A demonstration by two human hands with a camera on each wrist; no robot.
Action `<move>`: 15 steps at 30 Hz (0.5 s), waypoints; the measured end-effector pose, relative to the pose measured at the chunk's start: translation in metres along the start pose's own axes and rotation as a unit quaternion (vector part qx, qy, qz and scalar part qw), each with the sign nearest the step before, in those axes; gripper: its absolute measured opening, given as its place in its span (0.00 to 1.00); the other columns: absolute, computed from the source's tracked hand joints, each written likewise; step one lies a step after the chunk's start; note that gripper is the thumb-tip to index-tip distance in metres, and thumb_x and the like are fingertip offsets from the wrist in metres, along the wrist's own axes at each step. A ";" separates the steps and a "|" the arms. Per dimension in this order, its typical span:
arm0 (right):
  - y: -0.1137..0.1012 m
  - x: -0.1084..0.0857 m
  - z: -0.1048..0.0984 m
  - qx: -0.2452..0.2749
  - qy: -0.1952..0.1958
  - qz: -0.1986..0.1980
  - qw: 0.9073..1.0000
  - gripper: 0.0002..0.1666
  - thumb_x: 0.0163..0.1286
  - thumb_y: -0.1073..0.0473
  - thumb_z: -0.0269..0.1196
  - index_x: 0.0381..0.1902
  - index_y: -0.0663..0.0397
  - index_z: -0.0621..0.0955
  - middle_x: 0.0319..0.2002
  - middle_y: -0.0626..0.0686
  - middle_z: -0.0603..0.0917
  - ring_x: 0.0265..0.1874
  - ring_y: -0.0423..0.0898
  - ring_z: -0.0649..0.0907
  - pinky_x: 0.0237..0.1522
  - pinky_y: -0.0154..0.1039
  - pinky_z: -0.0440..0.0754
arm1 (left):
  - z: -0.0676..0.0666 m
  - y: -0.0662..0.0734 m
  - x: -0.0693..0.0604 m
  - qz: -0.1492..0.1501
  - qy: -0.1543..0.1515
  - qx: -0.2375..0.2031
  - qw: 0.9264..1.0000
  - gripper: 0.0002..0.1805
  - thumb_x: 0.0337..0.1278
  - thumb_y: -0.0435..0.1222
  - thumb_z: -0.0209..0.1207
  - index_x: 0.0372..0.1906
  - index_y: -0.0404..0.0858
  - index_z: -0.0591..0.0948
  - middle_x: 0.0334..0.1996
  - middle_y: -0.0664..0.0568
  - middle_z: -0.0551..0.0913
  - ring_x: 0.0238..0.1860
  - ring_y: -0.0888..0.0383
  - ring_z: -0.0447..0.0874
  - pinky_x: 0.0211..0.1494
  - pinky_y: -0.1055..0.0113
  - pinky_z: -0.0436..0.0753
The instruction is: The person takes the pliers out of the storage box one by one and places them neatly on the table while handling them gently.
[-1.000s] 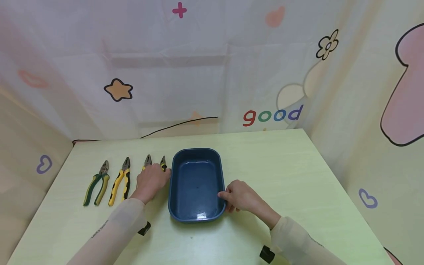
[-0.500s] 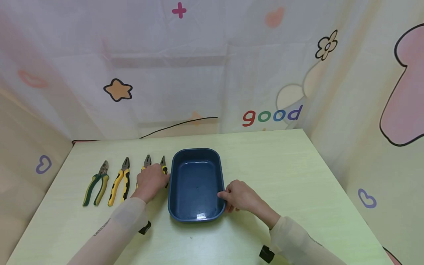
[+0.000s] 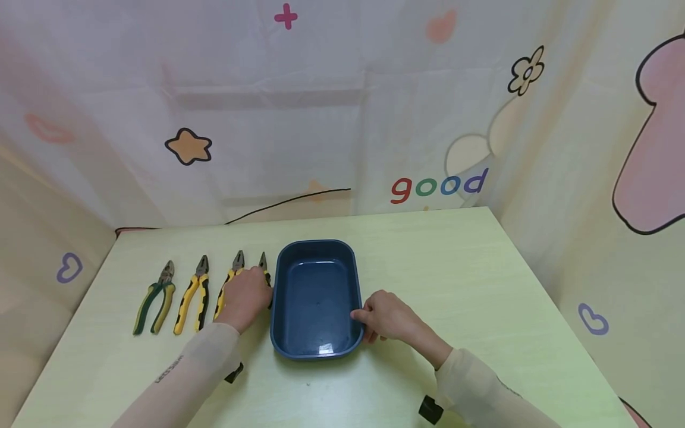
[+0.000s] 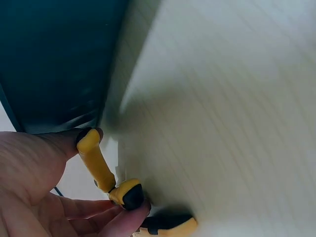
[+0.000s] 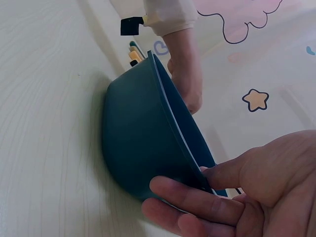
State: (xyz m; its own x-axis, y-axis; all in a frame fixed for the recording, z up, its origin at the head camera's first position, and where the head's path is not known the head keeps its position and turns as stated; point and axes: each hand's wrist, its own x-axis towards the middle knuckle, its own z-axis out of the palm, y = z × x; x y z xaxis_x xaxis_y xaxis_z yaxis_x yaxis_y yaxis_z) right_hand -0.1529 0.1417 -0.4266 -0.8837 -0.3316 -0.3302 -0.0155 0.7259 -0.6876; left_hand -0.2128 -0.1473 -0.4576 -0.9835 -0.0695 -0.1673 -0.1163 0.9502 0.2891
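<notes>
My left hand [image 3: 247, 299] is over the pliers [image 3: 263, 261] nearest the tray and hides much of their handles. In the left wrist view, thumb and fingers pinch their yellow-and-black handles [image 4: 96, 163] from both sides. Just left of that hand lie other yellow-and-black pliers [image 3: 238, 261], partly covered by it. A deep blue rectangular tray [image 3: 318, 348] stands upright on the table, with nothing inside. My right hand [image 3: 386, 316] grips its right rim, thumb on the edge and fingers against the outer wall, as the right wrist view shows.
Further left on the pale table [image 3: 455, 267] lie yellow-and-black pliers [image 3: 188, 300] and green-handled pliers [image 3: 144, 309], jaws pointing away. A printed curtain [image 3: 321, 119] hangs behind the table and along its sides.
My left hand has shifted slightly toward me, and more of the two pliers beside it shows. The right hand and the tray stay in place.
</notes>
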 end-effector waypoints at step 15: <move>-0.001 0.001 0.000 -0.005 0.004 0.008 1.000 0.20 0.76 0.56 0.65 0.22 0.57 0.82 0.16 0.48 0.85 0.21 0.48 0.88 0.22 0.37 0.79 | 0.004 -0.004 -0.002 0.008 0.020 0.032 0.999 0.19 0.62 0.45 0.69 0.29 0.34 0.78 0.23 0.45 0.77 0.23 0.50 0.78 0.22 0.59 0.73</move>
State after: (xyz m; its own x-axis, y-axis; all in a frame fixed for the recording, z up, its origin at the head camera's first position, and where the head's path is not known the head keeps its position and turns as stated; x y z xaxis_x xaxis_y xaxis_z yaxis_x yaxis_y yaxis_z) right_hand -0.1536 0.1408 -0.4257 -0.8874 -0.3156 -0.3360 -0.0060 0.7368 -0.6761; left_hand -0.2099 -0.1498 -0.4619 -0.9901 -0.0646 -0.1248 -0.0923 0.9686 0.2308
